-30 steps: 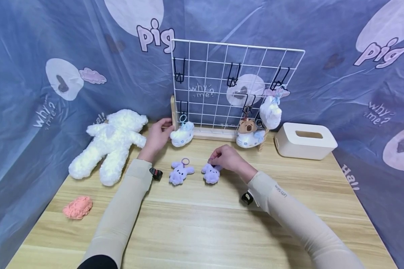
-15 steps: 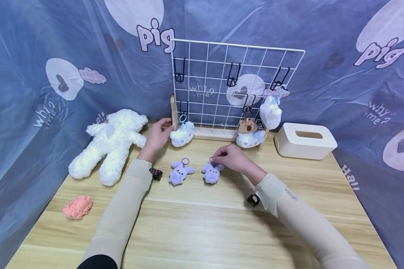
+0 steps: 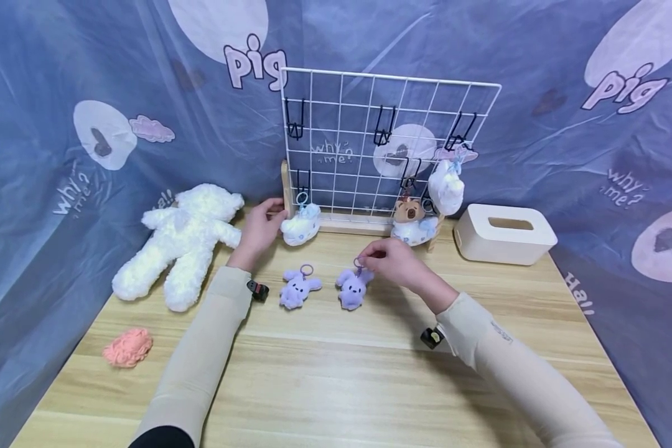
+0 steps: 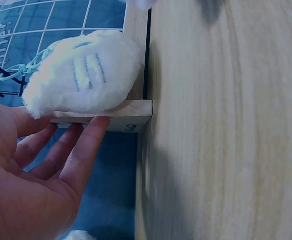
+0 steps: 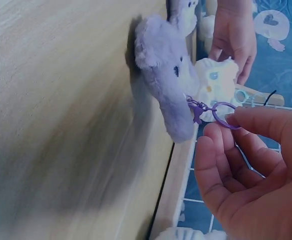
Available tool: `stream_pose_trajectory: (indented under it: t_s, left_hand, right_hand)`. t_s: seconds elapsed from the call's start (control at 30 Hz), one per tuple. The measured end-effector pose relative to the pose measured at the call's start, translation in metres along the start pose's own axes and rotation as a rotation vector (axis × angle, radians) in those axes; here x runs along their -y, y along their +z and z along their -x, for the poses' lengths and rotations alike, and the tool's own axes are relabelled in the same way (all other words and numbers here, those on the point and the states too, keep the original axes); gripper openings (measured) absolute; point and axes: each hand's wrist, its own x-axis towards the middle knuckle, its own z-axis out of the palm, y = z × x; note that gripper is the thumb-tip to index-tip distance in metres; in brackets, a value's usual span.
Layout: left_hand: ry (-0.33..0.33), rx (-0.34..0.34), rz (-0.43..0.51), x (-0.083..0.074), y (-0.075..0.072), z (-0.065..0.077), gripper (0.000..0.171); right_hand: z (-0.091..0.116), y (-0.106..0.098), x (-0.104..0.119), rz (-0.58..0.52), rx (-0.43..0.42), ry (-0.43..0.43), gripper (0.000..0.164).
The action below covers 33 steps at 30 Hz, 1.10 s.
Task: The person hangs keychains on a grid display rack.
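My right hand (image 3: pixel 394 260) pinches the purple key ring (image 5: pixel 225 116) of a lilac plush bunny keychain (image 3: pixel 352 289) between thumb and forefinger. The bunny faces up at the table, ring raised. Left of it lies a second lilac bunny keychain (image 3: pixel 297 290) with its ring. My left hand (image 3: pixel 261 229) touches the wooden end of the rack's stand (image 4: pixel 130 112) with fairly straight fingers. A white plush cat keychain (image 4: pixel 85 75) hangs just in front and partly hides that wood.
The white wire grid rack (image 3: pixel 341 118) carries black hooks (image 3: pixel 383 126). A brown bear keychain (image 3: pixel 407 211) and another white plush (image 3: pixel 447 186) hang right. A white teddy (image 3: pixel 190 233), pink yarn (image 3: pixel 127 347) and tissue box (image 3: pixel 504 233) stand or lie around the wooden table (image 3: pixel 313 386).
My right hand has moved slightly right, lifting the bunny's ring and turning the bunny more upright and face-on. The left hand stays at the rack. The head view has shifted a little.
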Motion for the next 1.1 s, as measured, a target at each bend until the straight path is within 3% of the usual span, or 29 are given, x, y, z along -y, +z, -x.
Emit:
stream_pose_trajectory:
  t_s: [0.4, 1.1]
  left_hand:
    - [-0.004, -0.003, -0.004, 0.004, -0.001, -0.001, 0.044]
    - [-0.002, 0.003, -0.004, -0.002, -0.002, 0.002, 0.044]
  right_hand:
    - [0.01, -0.018, 0.013, 0.039, -0.029, -0.025, 0.015]
    - [-0.002, -0.046, 0.036, 0.038, -0.075, -0.065, 0.014]
